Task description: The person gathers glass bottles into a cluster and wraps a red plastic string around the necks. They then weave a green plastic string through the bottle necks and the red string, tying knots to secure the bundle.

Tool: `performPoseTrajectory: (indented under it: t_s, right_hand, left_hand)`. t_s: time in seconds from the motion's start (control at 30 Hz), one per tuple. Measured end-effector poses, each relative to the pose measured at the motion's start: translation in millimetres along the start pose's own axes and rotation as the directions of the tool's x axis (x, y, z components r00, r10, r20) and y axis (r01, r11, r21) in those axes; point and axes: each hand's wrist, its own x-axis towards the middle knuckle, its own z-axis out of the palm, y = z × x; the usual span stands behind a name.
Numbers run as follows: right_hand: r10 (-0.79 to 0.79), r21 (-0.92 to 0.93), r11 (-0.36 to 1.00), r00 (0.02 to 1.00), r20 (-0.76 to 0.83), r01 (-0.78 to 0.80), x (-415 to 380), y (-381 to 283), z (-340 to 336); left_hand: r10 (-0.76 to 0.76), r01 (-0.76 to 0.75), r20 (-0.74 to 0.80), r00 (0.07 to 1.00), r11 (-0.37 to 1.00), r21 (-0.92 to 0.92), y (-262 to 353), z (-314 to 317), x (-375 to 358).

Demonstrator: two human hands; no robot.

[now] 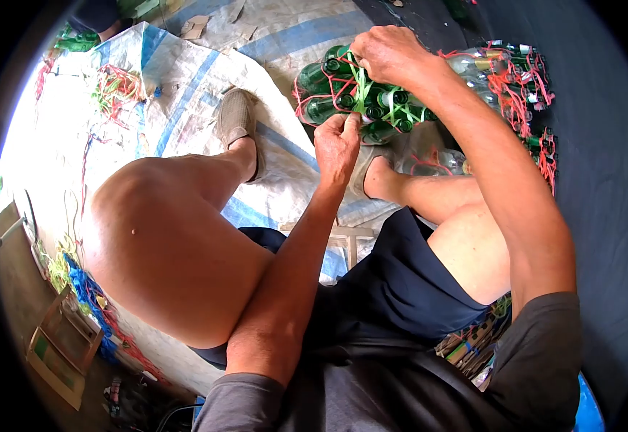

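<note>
A bundle of green glass bottles [319, 109] lies on its side in front of me, bound with red string and a light green plastic strap [362, 88]. At the near side of the bundle, my left hand [338, 146] pinches the green strap between thumb and fingers. My right hand [388, 56] is closed at the far upper side, on the upper part of the same strap. The strap runs between both hands across the bottle necks. Parts of the bottles are hidden behind my right hand and forearm.
More bottles tied with red string [505, 79] are stacked at the right by a dark wall. A clear bottle [452, 160] lies near my right foot. Tangled string [118, 92] lies on the white and blue sheet [184, 115]. A wooden frame [62, 349] is at lower left.
</note>
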Motion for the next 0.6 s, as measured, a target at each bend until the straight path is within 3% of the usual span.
performPoseTrajectory:
  t_s: [0.13, 0.27, 0.6]
  right_hand:
    - [0.077, -0.093, 0.993, 0.995, 0.062, -0.071, 6, -12, -5]
    - [0.079, 0.060, 0.995, 0.994, -0.077, -0.075, 0, -6, 6]
    - [0.166, 0.330, 0.935, 0.981, -0.096, -0.126, -21, -1, 33]
  left_hand:
    - [0.006, -0.006, 0.013, 1.000, 1.000, 0.029, -2, -5, 1]
    - [-0.007, 0.007, 0.017, 1.000, 1.000, 0.026, -2, -10, 2]
    - [-0.011, 0.009, 0.042, 0.999, 0.999, 0.042, 5, -21, -7]
